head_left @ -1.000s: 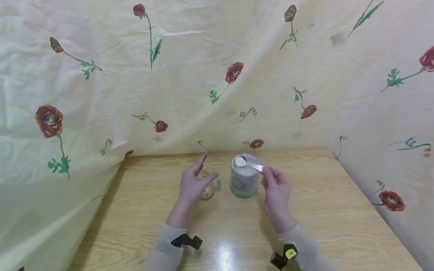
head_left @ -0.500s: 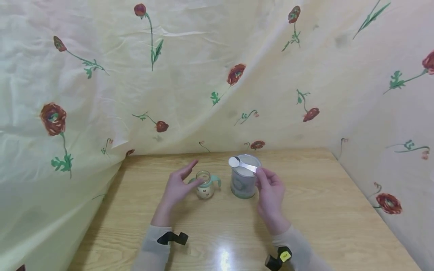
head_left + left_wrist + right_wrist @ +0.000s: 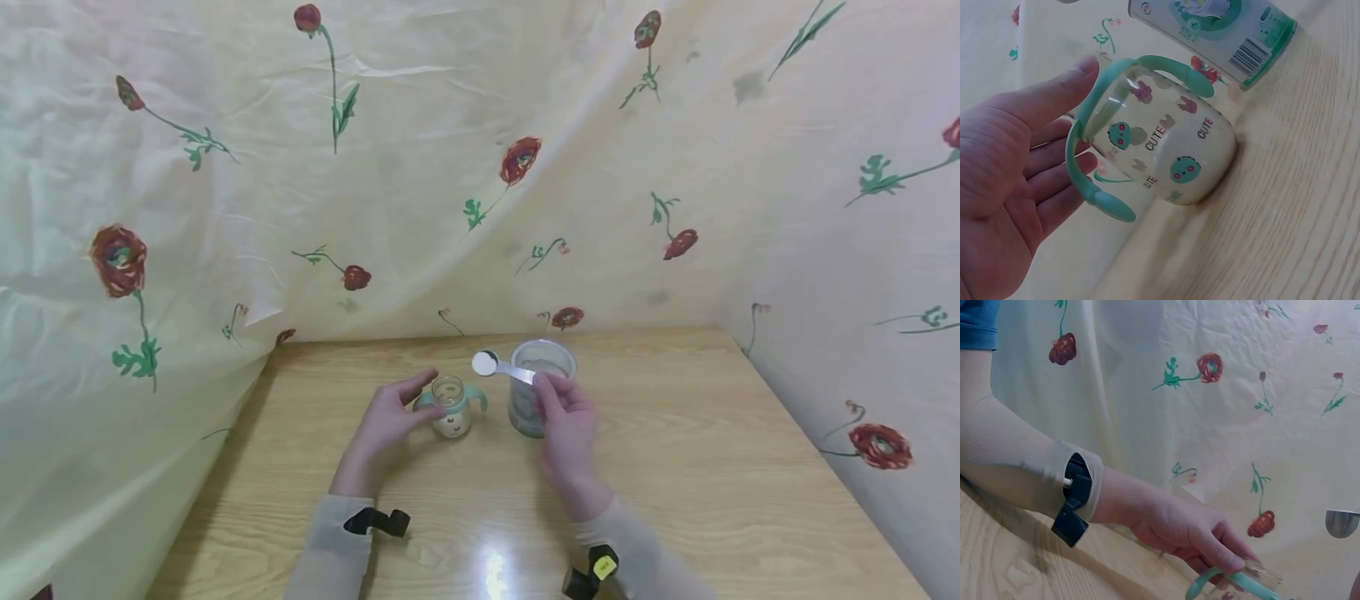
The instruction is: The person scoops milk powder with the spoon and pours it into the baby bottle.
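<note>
A clear baby bottle (image 3: pixel 1160 137) with a mint-green two-handled collar and "CUTE" prints stands uncapped on the table, pale contents in its lower part. My left hand (image 3: pixel 393 412) holds it at the collar, thumb in front and fingers behind, as the right wrist view also shows. My right hand (image 3: pixel 566 433) pinches the handle of a metal measuring spoon (image 3: pixel 517 372), its bowl heaped with white powder. That bowl hangs between the bottle and an open milk powder can (image 3: pixel 528 408), up and right of the bottle's mouth. My right hand partly hides the can.
The light wooden table (image 3: pixel 712 467) runs up to a hanging cream cloth (image 3: pixel 420 183) with red flowers, which also closes off both sides. Each forearm wears a wrist camera (image 3: pixel 378 522) over a pale sleeve.
My right hand has carried the heaped spoon leftward from over the can toward the bottle. My left hand drew back left, uncovering the bottle, then closed in on its collar.
</note>
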{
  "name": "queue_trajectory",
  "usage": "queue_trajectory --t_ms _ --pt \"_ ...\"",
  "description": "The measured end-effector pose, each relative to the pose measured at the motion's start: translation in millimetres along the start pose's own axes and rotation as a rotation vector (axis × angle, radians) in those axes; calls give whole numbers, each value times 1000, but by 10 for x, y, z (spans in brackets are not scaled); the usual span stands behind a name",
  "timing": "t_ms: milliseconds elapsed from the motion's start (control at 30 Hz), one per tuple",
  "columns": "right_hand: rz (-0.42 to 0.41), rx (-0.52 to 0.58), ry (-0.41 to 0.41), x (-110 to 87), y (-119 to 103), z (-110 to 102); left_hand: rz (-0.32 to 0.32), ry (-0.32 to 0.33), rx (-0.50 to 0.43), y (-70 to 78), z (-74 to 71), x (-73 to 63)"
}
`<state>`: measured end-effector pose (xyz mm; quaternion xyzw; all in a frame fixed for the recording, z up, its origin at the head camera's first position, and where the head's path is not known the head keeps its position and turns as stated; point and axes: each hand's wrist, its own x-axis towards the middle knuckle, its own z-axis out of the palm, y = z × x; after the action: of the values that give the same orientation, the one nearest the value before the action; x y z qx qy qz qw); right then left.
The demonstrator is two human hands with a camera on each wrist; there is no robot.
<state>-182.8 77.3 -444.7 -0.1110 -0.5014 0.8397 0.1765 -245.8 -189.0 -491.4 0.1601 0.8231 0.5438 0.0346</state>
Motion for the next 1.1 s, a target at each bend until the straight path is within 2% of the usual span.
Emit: queue_trajectory --t_ms 200,567,800,1100 --pt "-6 -33 -27 -31 58 79 3 -12 -7 -30 13 37" --pt "-3 -54 -36 -66 145 163 -35 8 -9 -30 24 46" --pt "-16 -62 -61 -70 238 171 -52 5 -14 -26 23 29" --pt "-45 -144 -50 -79 305 146 -73 -11 -26 -74 42 13"
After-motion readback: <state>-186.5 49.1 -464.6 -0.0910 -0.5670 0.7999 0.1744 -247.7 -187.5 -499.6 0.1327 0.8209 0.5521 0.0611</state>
